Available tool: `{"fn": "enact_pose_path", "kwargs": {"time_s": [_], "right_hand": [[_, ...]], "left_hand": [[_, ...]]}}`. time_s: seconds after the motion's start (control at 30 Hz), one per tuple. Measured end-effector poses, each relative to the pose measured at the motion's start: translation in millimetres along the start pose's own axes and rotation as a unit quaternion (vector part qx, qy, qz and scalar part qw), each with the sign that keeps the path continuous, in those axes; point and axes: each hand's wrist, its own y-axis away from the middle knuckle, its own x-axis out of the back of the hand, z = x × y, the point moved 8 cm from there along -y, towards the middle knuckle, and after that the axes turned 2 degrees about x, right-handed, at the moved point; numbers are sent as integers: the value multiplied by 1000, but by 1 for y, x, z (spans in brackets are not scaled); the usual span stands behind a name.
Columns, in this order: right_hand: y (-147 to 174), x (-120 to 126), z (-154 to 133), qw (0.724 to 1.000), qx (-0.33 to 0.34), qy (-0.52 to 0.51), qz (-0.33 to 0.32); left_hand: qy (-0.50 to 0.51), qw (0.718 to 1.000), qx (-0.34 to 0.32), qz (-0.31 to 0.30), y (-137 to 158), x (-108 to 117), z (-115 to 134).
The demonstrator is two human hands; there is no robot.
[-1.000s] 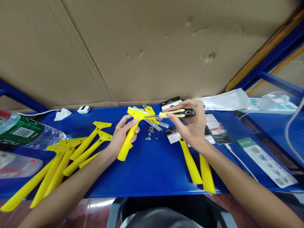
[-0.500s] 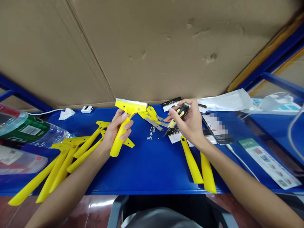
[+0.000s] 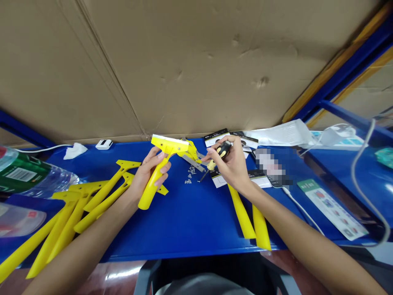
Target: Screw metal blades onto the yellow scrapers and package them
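Note:
My left hand [image 3: 149, 171] is closed round the handle of a yellow scraper [image 3: 152, 184], whose head with a pale blade edge points up and away. In my right hand [image 3: 232, 162] is a screwdriver [image 3: 221, 151] with a black and cream handle, its shaft slanting down to the left. The screwdriver's tip is close to a pile of small screws and nuts [image 3: 190, 173] on the blue table [image 3: 184, 229]. Beyond the pile lie loose metal blades [image 3: 193, 163] and yellow head pieces [image 3: 192, 149].
Several yellow scraper handles [image 3: 66, 225] lie at the left, beside a plastic bottle [image 3: 30, 174]. Two more yellow handles [image 3: 242, 213] rest under my right forearm. Printed cards [image 3: 217, 137], a phone [image 3: 272, 166] and a white cable [image 3: 302, 209] are at the right. A cardboard wall [image 3: 184, 73] stands behind.
The screwdriver has tilted and come down to the left, its tip now nearer the screws. My left hand still holds the scraper. The whole view has shifted slightly.

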Motion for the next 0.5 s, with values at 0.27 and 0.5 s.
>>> {"fn": "enact_pose_path", "kwargs": {"time_s": [0.27, 0.5], "right_hand": [[-1, 0, -1, 1000, 5, -3, 4], [-1, -1, 3, 1000, 0, -11, -5]], "left_hand": [[3, 1000, 11, 14, 0, 0, -4], [5, 1000, 13, 25, -1, 2, -5]]}}
